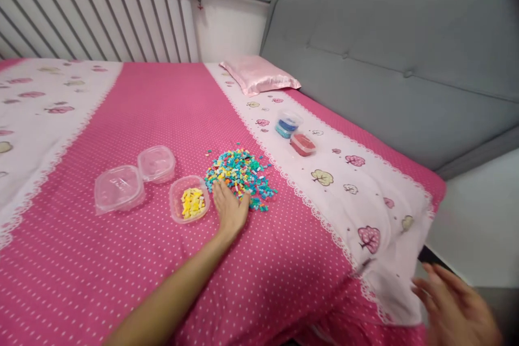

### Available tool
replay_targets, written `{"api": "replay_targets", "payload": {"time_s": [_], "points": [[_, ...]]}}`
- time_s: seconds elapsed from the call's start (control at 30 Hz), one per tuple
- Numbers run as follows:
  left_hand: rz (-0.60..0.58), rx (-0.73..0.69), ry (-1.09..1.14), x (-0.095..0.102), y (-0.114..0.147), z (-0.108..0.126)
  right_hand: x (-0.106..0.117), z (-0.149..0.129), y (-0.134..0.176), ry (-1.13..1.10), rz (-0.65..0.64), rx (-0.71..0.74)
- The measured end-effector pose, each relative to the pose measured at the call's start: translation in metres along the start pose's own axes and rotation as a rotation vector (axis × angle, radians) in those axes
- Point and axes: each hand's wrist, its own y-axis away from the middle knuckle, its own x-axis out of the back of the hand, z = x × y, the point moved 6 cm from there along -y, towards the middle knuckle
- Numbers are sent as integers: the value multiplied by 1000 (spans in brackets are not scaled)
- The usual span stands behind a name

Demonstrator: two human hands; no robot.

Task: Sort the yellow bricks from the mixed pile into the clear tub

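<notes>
My left hand lies at the near edge of a pile of small coloured building bricks. Its fingers are stretched out and touch the bricks, with the thumb apart. Just left of it stands a clear plastic container with yellow bricks in it. Low on the right, off the edge of the bed, hangs my right hand, slightly blurred. Its fingers are partly bent and apart, and nothing shows in them.
Two clear lidded containers stand left on the pink dotted bedsheet. Toward the headboard are stacked containers with blue contents and a red-filled one. A pink pillow lies farther back.
</notes>
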Motion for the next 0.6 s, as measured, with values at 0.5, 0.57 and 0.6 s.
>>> {"api": "replay_targets", "payload": {"time_s": [0.5,0.57,0.6], "points": [[319,166,189,3,-90,-22,-335,22,24,358,-762,203],[282,115,246,-3,-104,-18,-366,25,25,343,-768,241],[249,86,276,-7,-111,-16,-381,26,26,334,-779,259]]}}
